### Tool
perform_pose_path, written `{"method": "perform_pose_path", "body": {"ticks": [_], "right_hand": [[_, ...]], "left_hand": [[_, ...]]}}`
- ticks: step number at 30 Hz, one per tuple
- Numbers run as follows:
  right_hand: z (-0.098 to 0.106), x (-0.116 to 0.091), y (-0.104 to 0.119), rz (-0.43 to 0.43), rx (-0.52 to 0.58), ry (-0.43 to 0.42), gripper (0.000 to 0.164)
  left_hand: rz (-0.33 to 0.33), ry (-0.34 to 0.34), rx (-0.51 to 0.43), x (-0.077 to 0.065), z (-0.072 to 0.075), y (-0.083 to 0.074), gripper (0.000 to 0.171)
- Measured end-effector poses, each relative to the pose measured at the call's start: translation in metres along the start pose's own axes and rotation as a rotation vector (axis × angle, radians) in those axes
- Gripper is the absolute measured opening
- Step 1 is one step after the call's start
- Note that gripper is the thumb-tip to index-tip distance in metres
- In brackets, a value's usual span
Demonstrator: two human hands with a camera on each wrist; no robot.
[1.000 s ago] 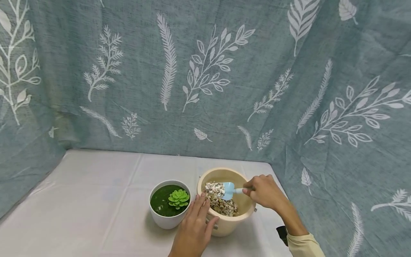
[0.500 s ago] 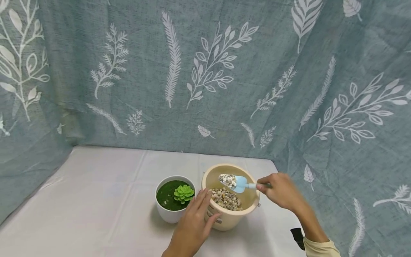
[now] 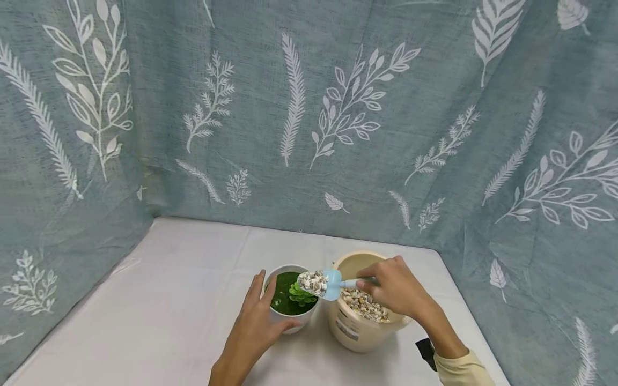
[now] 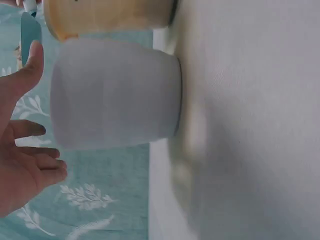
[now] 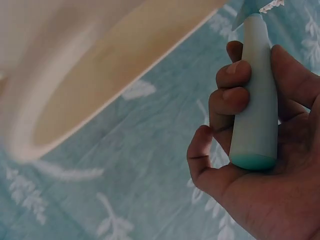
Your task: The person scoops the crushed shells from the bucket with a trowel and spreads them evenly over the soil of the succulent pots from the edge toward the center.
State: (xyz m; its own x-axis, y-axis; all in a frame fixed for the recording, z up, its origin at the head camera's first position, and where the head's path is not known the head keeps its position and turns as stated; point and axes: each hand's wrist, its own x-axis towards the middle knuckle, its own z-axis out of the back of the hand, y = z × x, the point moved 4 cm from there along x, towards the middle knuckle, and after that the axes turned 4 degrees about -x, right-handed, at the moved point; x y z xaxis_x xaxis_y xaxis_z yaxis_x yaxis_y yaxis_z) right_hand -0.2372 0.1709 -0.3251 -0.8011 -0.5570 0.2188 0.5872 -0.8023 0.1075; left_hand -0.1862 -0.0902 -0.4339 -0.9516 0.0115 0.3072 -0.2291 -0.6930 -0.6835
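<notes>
My right hand (image 3: 393, 284) grips the pale handle of a small light-blue trowel (image 3: 332, 284), its fingers curled round it in the right wrist view. The blade carries a heap of small pebbles (image 3: 313, 282) and overlaps the right side of a white pot (image 3: 293, 325). Inside that pot, a green succulent (image 3: 300, 295) stands on dark green moss (image 3: 285, 306). My left hand (image 3: 256, 316) is at the pot's left side, thumb spread from the straight fingers; the left wrist view shows the fingertips close to the rim of the white pot (image 4: 115, 95).
A cream bucket (image 3: 354, 335) partly filled with mixed pebbles (image 3: 367, 306) stands right of the white pot. Both sit on a white-covered table (image 3: 203, 268). A teal curtain (image 3: 299, 203) with white leaf prints hangs behind and along the sides.
The loaded trowel has moved left from above the bucket to the white pot. My left hand has left the bucket's rim for the pot's left side. The head view has turned left.
</notes>
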Motion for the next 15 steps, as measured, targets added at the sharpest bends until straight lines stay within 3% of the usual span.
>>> {"method": "perform_pose_path", "body": {"ticks": [4, 10, 15], "right_hand": [[-0.009, 0.012, 0.011, 0.037, -0.043, 0.019, 0.013], [-0.017, 0.023, 0.021, 0.099, -0.151, 0.003, 0.044], [-0.017, 0.022, 0.028, 0.147, -0.304, -0.086, 0.039]], "left_hand": [[-0.003, 0.044, -0.022, 0.006, -0.006, 0.008, 0.110], [-0.004, 0.072, -0.054, 0.007, -0.006, 0.014, 0.109], [0.012, 0.085, -0.050, 0.007, -0.005, 0.017, 0.109]]}}
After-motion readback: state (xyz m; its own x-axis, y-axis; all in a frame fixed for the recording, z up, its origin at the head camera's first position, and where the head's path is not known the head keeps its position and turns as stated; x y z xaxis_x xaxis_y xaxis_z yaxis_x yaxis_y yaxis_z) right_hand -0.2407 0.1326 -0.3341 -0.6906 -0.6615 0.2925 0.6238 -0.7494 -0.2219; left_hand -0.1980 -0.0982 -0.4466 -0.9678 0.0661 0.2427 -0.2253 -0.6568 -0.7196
